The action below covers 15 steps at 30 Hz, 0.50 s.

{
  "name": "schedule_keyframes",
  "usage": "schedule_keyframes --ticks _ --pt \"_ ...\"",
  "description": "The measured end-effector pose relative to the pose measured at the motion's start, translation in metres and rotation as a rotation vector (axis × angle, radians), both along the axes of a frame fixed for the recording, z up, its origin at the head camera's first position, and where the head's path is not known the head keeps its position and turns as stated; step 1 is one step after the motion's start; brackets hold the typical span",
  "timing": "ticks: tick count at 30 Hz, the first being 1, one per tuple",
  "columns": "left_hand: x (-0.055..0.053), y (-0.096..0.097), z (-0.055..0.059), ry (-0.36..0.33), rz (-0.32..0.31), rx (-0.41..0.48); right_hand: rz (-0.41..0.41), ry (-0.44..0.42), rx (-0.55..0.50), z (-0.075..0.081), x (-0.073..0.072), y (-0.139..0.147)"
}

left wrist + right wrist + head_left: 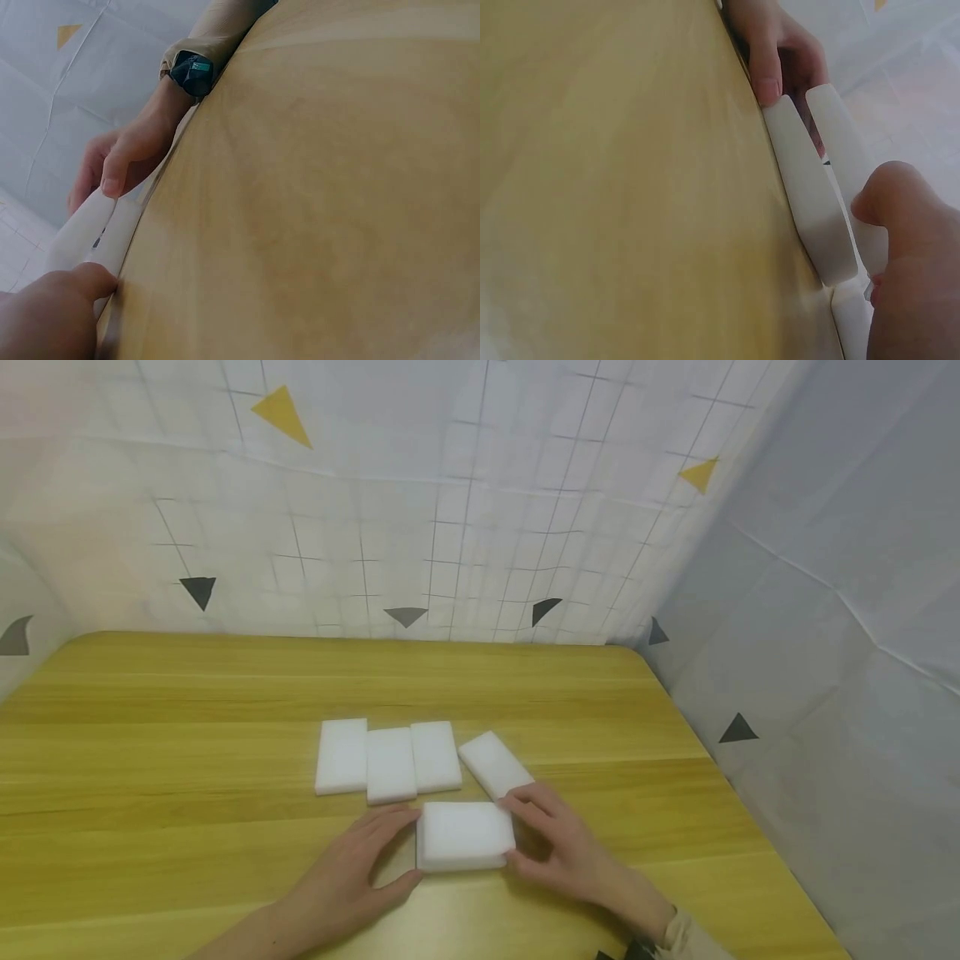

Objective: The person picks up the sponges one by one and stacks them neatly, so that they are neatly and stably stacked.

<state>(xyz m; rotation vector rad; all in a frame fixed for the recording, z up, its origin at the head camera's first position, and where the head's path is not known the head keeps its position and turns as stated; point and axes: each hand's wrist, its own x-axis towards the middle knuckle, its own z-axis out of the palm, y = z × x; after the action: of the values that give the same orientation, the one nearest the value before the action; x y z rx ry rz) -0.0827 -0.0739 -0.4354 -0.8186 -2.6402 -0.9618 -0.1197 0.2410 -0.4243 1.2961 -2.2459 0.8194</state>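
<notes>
Two white sponge blocks lie one above the other near the table's front, in the head view. My right hand [562, 847] pinches the right end of the upper sponge [468, 831] between thumb and fingers. The right wrist view shows a narrow gap under it, over the lower sponge [806, 187], which lies flat on the table. At the left end, my left hand [341, 877] holds the lower sponge, thumb at the near corner and fingers at the far one. Just beyond the right fingers lies a slanted sponge [492, 762], its near end partly hidden.
Behind the hands, a left sponge [342, 756], a middle sponge [392, 766] and a right sponge [437, 756] lie side by side on the wooden table [187, 760]. A patterned white sheet [375, 510] hangs behind the table, and a grey sheet [847, 693] borders its right side.
</notes>
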Motion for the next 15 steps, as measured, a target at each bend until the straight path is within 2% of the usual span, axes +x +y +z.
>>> schedule_keyframes --ticks 7,15 --pt "-0.0001 0.0000 -0.0009 -0.004 0.005 0.000 -0.013 -0.026 0.043 -0.0002 0.0025 -0.0001" --pt "-0.0001 0.0005 -0.0002 -0.043 0.028 -0.003 -0.022 -0.061 0.060 0.0005 0.0047 -0.0007"
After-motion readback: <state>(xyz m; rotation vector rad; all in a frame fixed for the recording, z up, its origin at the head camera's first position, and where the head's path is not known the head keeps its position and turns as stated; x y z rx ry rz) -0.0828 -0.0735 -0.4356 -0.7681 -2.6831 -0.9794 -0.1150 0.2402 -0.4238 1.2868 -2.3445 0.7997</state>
